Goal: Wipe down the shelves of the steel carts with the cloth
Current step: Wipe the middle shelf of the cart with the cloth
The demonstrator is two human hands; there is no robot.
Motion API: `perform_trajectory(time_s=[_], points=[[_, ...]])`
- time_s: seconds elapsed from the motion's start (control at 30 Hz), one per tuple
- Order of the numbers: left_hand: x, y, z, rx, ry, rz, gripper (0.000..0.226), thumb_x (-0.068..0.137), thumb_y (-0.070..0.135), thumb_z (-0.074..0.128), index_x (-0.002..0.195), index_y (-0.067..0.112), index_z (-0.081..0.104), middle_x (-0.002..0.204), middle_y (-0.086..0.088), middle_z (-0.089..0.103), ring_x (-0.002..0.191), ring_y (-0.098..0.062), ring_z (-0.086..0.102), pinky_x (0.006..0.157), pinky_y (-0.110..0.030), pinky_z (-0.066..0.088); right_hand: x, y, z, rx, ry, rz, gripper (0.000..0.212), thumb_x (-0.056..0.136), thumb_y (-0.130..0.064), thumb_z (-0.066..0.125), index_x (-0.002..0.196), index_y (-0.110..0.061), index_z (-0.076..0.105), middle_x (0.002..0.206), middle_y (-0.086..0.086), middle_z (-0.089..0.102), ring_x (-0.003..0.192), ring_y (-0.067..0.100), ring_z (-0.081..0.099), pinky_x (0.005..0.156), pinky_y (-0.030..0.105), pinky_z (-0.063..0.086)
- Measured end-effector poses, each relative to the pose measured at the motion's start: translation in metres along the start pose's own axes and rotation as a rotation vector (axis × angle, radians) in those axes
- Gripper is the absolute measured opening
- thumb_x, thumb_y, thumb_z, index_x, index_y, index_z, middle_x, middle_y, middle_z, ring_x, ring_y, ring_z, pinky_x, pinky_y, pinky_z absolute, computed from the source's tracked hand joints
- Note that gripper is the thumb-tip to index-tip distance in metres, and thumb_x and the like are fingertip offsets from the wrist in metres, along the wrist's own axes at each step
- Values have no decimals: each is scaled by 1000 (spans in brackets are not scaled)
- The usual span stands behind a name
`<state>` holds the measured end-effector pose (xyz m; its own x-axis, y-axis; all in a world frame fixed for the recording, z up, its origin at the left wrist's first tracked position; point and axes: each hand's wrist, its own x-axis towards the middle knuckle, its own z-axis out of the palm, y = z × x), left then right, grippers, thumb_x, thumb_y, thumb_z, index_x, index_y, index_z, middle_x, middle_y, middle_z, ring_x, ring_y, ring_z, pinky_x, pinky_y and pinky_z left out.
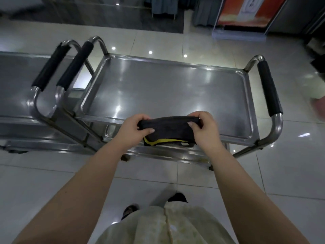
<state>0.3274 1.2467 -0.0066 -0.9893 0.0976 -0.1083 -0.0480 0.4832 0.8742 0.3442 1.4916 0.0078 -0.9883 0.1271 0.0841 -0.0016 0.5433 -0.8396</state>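
A folded dark cloth (168,128) with a yellow edge is held between both hands, above the near rim of a steel cart's top shelf (168,88). My left hand (135,128) grips the cloth's left end and my right hand (204,128) grips its right end. The shelf is a shiny rimmed tray, bare of objects. A second steel cart (15,81) stands close against the first on the left. A lower shelf (163,154) of the near cart shows under the cloth.
Black padded handles stand at both cart ends: two on the left (74,65), one on the right (269,88). The floor is glossy white tile. A dark counter and an orange sign (246,13) stand at the back. Part of another person (318,95) shows at the right edge.
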Motion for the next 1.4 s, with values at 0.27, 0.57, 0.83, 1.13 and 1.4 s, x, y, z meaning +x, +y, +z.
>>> perform_trajectory(time_s=[0.27, 0.57, 0.83, 1.13, 1.4], points=[[-67, -105, -65, 12, -24, -27, 40, 77, 13, 78, 88, 47, 59, 92, 18, 66, 90, 0, 62, 78, -18, 49, -90, -23, 106, 171, -67, 312, 32, 91, -4, 61, 87, -36, 62, 101, -4, 66, 100, 14, 61, 90, 30, 50], [-89, -159, -76, -77, -35, -177, 37, 76, 18, 80, 81, 48, 60, 84, 27, 64, 81, 9, 60, 69, -11, 46, -132, -22, 159, 217, 21, 475, 28, 87, -1, 67, 98, -26, 66, 103, -1, 67, 99, 15, 62, 91, 32, 51], [-64, -190, 3, -178, 0, -315, 26, 75, 18, 82, 91, 28, 64, 89, 9, 67, 80, 4, 63, 68, -13, 52, -127, 60, 159, 367, 143, 704, 22, 82, -3, 73, 89, -22, 66, 79, -13, 71, 74, -2, 67, 64, 11, 50], [37, -249, 200, -171, -134, -177, 25, 75, 18, 81, 82, 26, 59, 75, 13, 61, 63, 11, 56, 60, -10, 45, -92, 252, 143, 144, 413, 551, 12, 88, -16, 64, 91, -25, 56, 87, -8, 63, 84, 10, 61, 80, 28, 53], [174, -165, 360, -148, -125, 352, 26, 74, 14, 81, 94, -1, 72, 88, -11, 69, 79, -12, 63, 65, -6, 38, -3, 341, 40, -44, 941, 122, 20, 83, -17, 60, 86, -33, 48, 89, -9, 59, 80, -4, 55, 77, 15, 47]])
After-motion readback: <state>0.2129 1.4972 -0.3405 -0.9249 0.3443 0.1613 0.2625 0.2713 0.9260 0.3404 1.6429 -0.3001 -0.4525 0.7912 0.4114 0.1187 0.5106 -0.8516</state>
